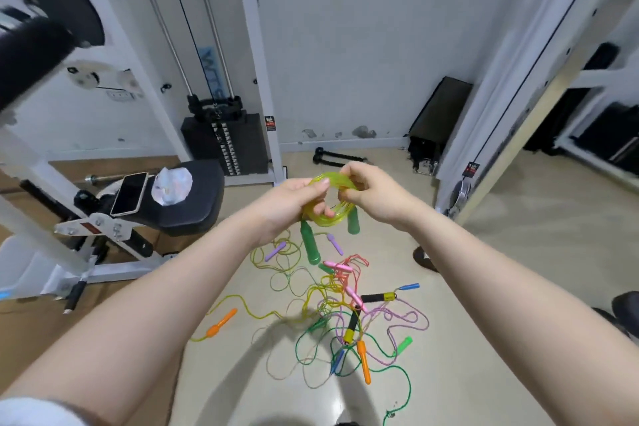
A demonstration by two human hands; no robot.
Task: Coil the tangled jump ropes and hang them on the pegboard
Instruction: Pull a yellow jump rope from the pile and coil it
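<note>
Phone (129, 193) lay face-up on the bench pad (193, 197) at left, no writing readable anywhere, my left hand (290, 204) and right hand (371, 195) both pinched the coiled yellow-green jump rope (328, 216), green handles (310, 245) dangling, tangled ropes (345, 315) on the floor below.

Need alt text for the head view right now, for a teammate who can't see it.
Both hands, left hand and right hand, hold a coiled yellow-green jump rope with green handles hanging below it. On the floor beneath lies a tangle of coloured ropes; a phone rests on a bench seat to the left.
</note>
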